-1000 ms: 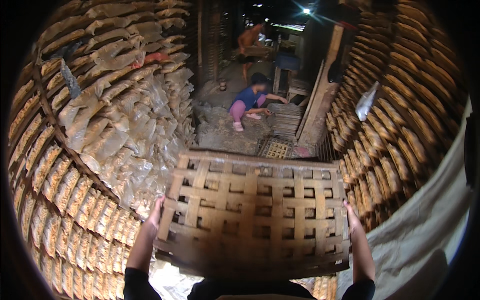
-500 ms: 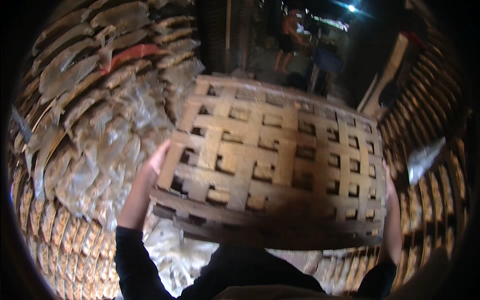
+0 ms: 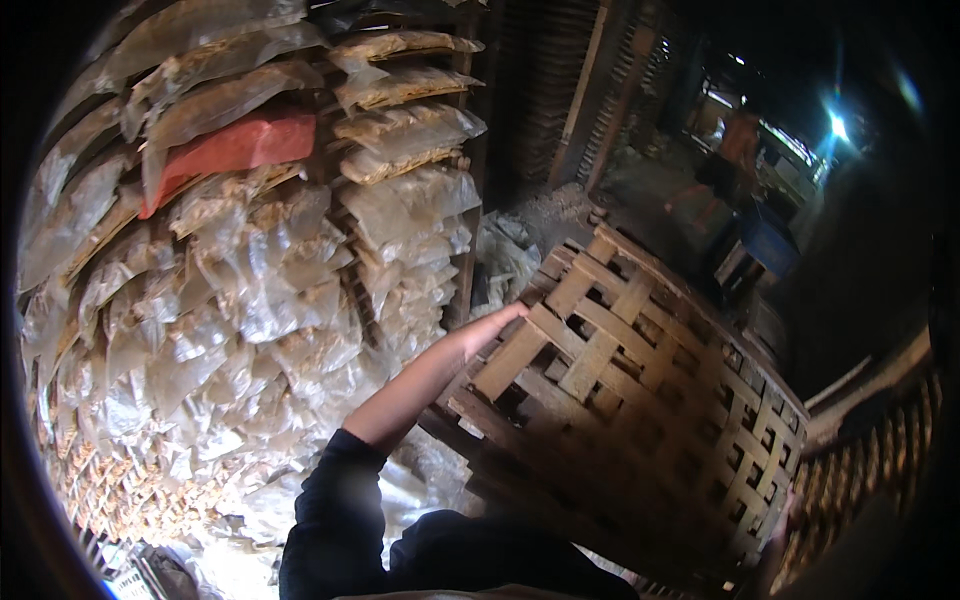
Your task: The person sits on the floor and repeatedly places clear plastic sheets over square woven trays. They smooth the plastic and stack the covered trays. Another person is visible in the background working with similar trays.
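A stack of rectangular woven slatted trays (image 3: pixel 640 390), brown and made of flat strips with square gaps, is held up in front of me. It tilts down toward the right, and its near part lies in shadow. My left hand (image 3: pixel 503 322) grips the stack's left edge, with some fingers hidden behind the slats. On the opposite edge, low at the right, my right hand (image 3: pixel 782 515) shows only in part and is closed on the side of the stack. Pale pieces show through some gaps of the top tray.
Tall shelves at left carry many flat packs in clear plastic (image 3: pixel 280 270), one of them under a red sheet (image 3: pixel 235 150). More racked slabs (image 3: pixel 870 470) line the right side. Farther back, a person (image 3: pixel 735 150) stands near a blue container (image 3: pixel 768 240) and a bright lamp.
My view has turned toward the left shelves. The tray stack, in both my hands, now sits lower and farther right in view, tilted clockwise.
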Demonstrator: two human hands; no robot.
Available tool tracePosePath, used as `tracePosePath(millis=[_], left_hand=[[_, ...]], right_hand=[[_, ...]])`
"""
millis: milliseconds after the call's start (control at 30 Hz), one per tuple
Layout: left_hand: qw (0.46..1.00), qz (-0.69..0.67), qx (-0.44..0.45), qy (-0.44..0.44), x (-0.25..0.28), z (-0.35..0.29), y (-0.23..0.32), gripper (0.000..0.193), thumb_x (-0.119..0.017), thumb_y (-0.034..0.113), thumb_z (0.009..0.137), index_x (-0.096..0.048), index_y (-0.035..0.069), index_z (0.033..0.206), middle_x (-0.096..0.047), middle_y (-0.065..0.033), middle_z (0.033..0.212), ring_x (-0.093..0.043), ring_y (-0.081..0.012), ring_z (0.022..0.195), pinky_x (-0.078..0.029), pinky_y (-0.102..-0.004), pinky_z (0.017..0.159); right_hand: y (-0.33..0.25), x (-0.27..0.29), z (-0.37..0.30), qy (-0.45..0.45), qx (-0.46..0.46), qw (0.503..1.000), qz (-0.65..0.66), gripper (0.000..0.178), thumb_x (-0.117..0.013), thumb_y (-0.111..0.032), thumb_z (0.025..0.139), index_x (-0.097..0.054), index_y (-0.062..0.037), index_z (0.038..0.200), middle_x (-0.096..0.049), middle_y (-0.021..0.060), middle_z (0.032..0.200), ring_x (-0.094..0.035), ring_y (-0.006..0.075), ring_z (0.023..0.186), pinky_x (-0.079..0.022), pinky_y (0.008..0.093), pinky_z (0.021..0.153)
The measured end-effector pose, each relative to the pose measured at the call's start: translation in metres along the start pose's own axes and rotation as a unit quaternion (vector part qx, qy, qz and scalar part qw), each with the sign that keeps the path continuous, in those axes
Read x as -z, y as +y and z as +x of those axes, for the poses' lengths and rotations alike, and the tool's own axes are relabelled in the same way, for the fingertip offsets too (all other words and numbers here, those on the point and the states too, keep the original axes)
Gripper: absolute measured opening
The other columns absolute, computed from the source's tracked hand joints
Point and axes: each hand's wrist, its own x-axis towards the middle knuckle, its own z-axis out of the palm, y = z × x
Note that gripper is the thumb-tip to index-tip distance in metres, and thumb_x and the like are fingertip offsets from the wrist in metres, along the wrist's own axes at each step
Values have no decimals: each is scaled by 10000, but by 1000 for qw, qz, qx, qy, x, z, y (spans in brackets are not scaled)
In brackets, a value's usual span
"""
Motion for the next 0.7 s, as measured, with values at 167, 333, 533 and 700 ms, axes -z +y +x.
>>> tracePosePath(millis=[167,333,533,700], left_hand=[[999,19,-46,13,15,125,40,479,-482,469,743,-570,110,1048,-591,-63,965,-571,-170,799,-458,-310,708],[999,28,7,16,9,203,127,590,-485,545,696,-543,109,1090,-565,-100,997,-558,-211,842,-462,-352,719],[998,30,-49,-23,31,326,227,511,-469,485,731,-546,84,1038,-550,-100,945,-524,-196,772,-444,-322,672],[994,99,-53,16,81,431,279,525,-475,493,724,-538,80,1042,-538,-91,935,-513,-177,754,-441,-312,663]], right_hand=[[-9,-25,131,-10,15,999,47,731,-396,-619,779,-313,-118,1306,-377,84,1284,-405,249,1135,-339,367,942],[-43,-40,248,-48,35,996,68,730,-381,-618,789,-300,-115,1311,-364,82,1294,-397,247,1142,-330,361,950],[-105,-83,357,-83,94,991,45,728,-363,-617,800,-284,-111,1317,-347,81,1305,-387,245,1149,-319,354,960],[-109,-172,431,-86,79,988,106,641,-261,-552,864,-183,-136,1344,-279,83,1330,-342,240,1175,-301,381,970]])
